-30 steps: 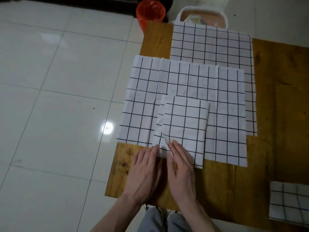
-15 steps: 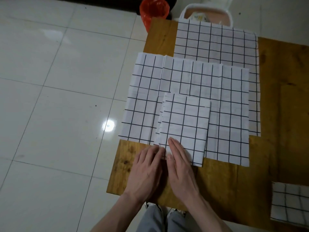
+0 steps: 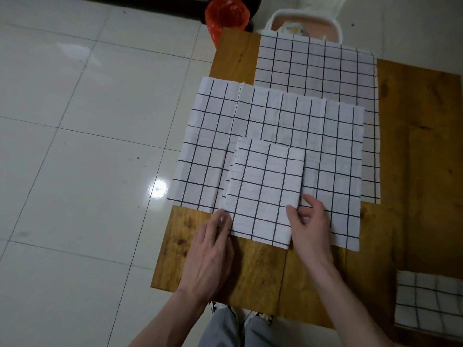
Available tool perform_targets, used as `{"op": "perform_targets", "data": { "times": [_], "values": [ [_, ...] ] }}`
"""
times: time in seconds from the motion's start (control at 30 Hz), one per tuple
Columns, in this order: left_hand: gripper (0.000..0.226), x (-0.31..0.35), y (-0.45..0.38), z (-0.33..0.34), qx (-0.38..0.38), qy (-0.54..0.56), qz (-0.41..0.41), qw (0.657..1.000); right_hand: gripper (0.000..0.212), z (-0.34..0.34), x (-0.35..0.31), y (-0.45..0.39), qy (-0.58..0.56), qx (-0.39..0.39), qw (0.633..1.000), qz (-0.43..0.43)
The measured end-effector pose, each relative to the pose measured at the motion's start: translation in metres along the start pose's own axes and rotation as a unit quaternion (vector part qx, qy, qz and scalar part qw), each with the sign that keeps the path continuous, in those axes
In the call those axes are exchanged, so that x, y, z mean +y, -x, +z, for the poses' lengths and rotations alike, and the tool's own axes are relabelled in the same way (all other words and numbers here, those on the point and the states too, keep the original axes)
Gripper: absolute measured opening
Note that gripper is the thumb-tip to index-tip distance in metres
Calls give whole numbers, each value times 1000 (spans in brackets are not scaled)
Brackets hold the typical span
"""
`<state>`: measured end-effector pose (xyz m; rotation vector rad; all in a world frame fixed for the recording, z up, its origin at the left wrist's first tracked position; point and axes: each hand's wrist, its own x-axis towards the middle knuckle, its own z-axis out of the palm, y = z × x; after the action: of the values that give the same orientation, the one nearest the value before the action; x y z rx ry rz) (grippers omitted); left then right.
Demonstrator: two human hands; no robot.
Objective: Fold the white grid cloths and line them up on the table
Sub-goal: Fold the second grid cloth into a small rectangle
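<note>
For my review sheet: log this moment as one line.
folded cloth on spread cloths | left hand holds its left edge | right hand pinches its right edge | lining up pending

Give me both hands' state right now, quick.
Left hand: pinches the near left corner of the folded cloth.
Right hand: grips the folded cloth's near right edge, thumb on top.
</note>
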<state>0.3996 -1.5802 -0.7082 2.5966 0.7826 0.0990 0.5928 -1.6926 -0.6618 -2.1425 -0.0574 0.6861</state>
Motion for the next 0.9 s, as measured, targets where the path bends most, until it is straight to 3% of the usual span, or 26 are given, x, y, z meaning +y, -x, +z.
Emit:
{"op": "perform_targets", "data": {
  "times": [0.17,0.27,0.37,0.43,0.53,0.77,0.83,0.9],
  "values": [
    [48,4,-1,-7,-10,-12,-6,1000,5,-2,4,-10,-41,-47,997,55],
    [52,9,-1,-7,-2,-20,-18,1000,9,-7,5,-4,-64,-28,997,36],
    [56,18,-3,-5,-3,-24,-15,1000,3,-7,6,8,-143,77,985,51],
    [57,25,-4,-3,-12,-24,-3,1000,6,-3,6,17,-203,108,970,80],
    [56,35,-6,0,-23,-22,23,999,10,5,11,27,-234,77,961,125],
    [55,41,-4,7,-55,-67,112,990,24,8,15,40,-172,-23,972,156],
    [56,39,-4,13,-73,-83,104,988,34,5,18,40,-109,-53,985,126],
    [58,38,-4,17,-87,-94,98,987,35,-1,25,42,-24,-52,998,39]
  ]
}}
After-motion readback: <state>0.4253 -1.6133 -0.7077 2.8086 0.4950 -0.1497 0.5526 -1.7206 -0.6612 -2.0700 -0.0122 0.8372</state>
